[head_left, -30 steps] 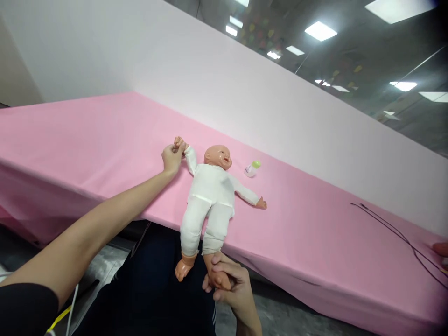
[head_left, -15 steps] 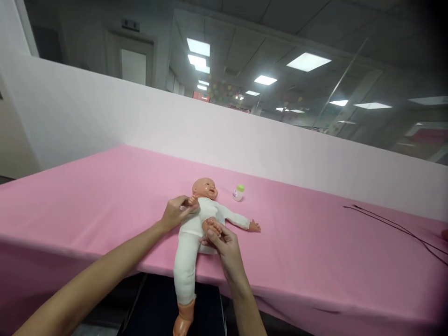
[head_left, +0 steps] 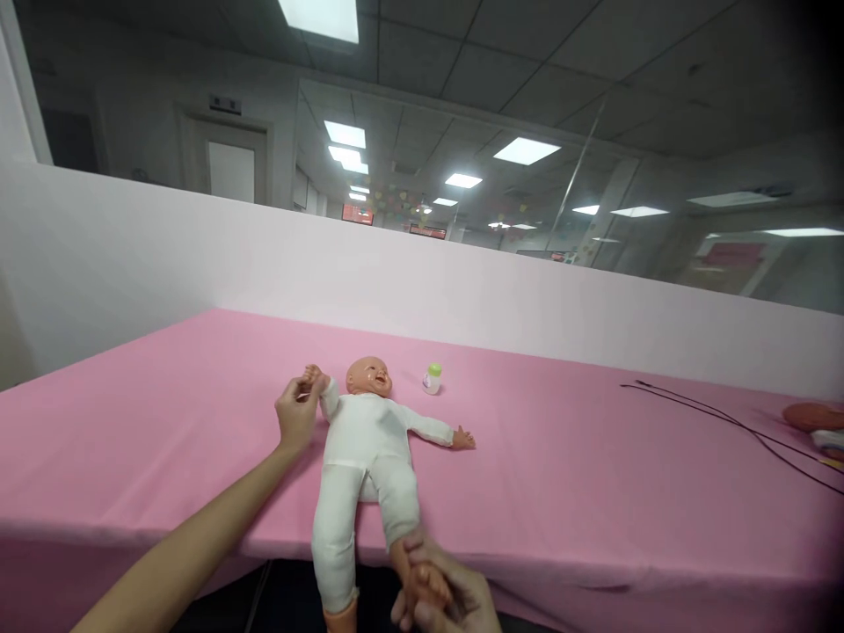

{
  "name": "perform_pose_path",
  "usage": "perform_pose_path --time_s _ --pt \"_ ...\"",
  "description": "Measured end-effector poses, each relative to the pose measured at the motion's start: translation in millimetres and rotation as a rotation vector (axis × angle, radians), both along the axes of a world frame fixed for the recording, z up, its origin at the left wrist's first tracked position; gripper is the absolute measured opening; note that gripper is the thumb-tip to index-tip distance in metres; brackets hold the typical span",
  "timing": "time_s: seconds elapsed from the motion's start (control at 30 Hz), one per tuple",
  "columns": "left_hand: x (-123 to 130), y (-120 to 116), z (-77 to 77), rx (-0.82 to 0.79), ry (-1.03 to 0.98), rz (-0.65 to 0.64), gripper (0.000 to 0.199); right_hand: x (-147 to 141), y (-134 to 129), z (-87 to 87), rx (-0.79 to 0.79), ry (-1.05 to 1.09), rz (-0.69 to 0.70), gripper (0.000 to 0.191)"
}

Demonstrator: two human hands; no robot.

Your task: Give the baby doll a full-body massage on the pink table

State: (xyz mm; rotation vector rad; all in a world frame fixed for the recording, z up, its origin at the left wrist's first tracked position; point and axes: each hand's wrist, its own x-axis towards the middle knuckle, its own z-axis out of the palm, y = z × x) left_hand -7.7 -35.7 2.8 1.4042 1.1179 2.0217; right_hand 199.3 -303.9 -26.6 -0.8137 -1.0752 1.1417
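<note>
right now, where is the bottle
In the head view, the bottle stands upright near the middle, on the pink cloth, just right of the doll's head and in front of the white wall.

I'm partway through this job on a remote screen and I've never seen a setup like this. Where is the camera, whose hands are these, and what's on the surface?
There is no machine here: you see a person's two bare hands. Every picture comes from one camera worn on that person's head, looking forward and down.

In front is a table under a pink cloth, with a low white wall behind it. A doll in white lies face up, its legs reaching past the front edge. The left hand holds one of the doll's hands; the right hand, a bit blurred, holds one of its feet.

Near the doll's head stands a small bottle with a green cap. Further right lie dark cables.
</note>
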Motion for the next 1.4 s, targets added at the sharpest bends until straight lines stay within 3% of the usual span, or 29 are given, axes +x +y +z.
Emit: perform_pose_path --time_s 0.13,0.2,0.27,0.33,0.43,0.53,0.6,0.67,0.77,0.87,0.97,1.03,1.13,1.2,1.3,1.4 --pt "10.7 -18.5 -3.6 0.309 0.473 -0.164 0.015 -6.8 50.2 49.6 -0.008 -0.038 -0.09 0.049" --pt "10.7 -21.5 -6.9 0.416 0.695 -0.192 0.011 -12.4 79.0 62.5 -0.035 -0.048 -0.095 0.049" --pt "9.6 -21.5 -9.2 0.452 0.791 -0.197 0.011 -18.4 99.7 67.3 -0.045 -0.03 -0.134 0.052" --pt "8.5 -19.1 -10.6 0.404 0.745 -0.197 0.013 -22.1 105.4 66.3 -0.04 -0.021 -0.156 0.054" --pt "4.2 -8.4 -11.4 0.18 0.433 -0.18 0.023 -19.9 83.4 52.9 0.005 -0.085 -0.119 0.048" --pt "-8.3 11.7 -12.6 -0.106 0.064 -0.046 0.04 -13.2 40.6 22.0 0.071 -0.152 -0.038 0.039" --pt "-18.6 24.7 -14.0 -0.242 -0.022 0.076 0.046 -11.1 14.3 -1.1 0.087 -0.166 0.057 0.038" --pt "-25.0 31.1 -14.3 -0.276 -0.016 0.122 0.047 -12.1 -2.6 -15.1 0.087 -0.233 0.135 0.034" --pt "-21.1 22.2 -9.8 -0.172 0.007 0.07 0.043 -16.0 -6.2 -6.0 0.146 -0.321 0.133 0.03" --pt "-7.1 -0.8 -2.8 0.004 0.134 -0.008 0.033 -18.3 11.8 30.8 0.159 -0.236 0.023 0.036" --pt "2.7 -19.1 -1.5 0.211 0.421 -0.102 0.023 -18.2 45.7 62.8 0.057 -0.176 -0.05 0.042" --pt "4.2 -23.5 -4.0 0.345 0.637 -0.166 0.017 -18.4 72.3 69.7 0.05 -0.175 -0.026 0.043" --pt "3.2 -21.4 -9.3 0.428 0.809 -0.217 0.015 -20.5 100.9 64.8 0.09 -0.15 0.0 0.04" --pt "3.0 -17.1 -11.7 0.36 0.75 -0.209 0.018 -22.0 102.9 60.2 0.103 -0.136 -0.007 0.037" --pt "1.6 -5.9 -12.4 0.136 0.433 -0.169 0.026 -22.1 78.9 50.7 0.118 -0.145 0.009 0.032" --pt "-7.5 13.2 -12.9 -0.111 0.066 -0.065 0.039 -20.5 40.9 20.6 0.182 -0.141 0.072 0.036"
